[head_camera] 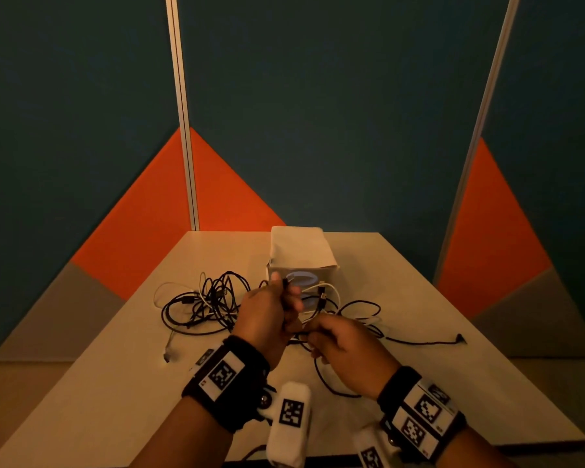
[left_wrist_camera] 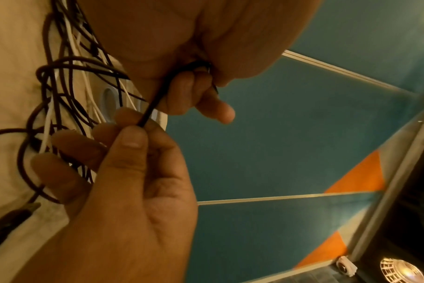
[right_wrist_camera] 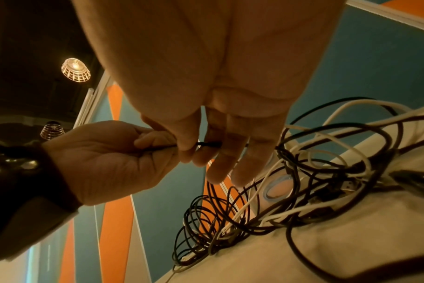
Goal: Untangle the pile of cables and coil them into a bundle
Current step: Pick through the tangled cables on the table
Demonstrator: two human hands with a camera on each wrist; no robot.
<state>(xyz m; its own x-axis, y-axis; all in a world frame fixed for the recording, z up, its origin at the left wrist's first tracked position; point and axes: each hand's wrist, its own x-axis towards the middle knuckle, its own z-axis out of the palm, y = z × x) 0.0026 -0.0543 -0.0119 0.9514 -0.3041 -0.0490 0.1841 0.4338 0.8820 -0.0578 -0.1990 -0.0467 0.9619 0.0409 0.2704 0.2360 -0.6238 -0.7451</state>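
We hold both hands up over the near middle of the table (head_camera: 402, 282), close together. Left hand (head_camera: 267, 319) pinches a black cable (left_wrist_camera: 155, 101) between thumb and forefinger, other fingers loosely bent behind it. Right hand (head_camera: 348, 346) is just right of and nearer than the left; its thumb and first fingers nip the same black cable, remaining fingers hang straighter. The short stretch of cable runs taut between the two hands, seen clearly in both wrist views.

The pile (head_camera: 210, 302) of tangled black and white cables lies on the table far-left of the left hand, still a loose knot of loops. More loops spread right of the hands, and one black strand (head_camera: 426, 342) trails off to the right, ending in a plug. Another black loop curves near the right wrist. A white lead with a connector (head_camera: 168, 352) lies to the near left of the pile.

A box (head_camera: 301, 255) with a white cloth on top stands just beyond the hands, blue ring on its near face. Both wrists carry black bands with square markers (head_camera: 222, 374). Teal and orange wall panels (head_camera: 132, 231) stand behind the table.
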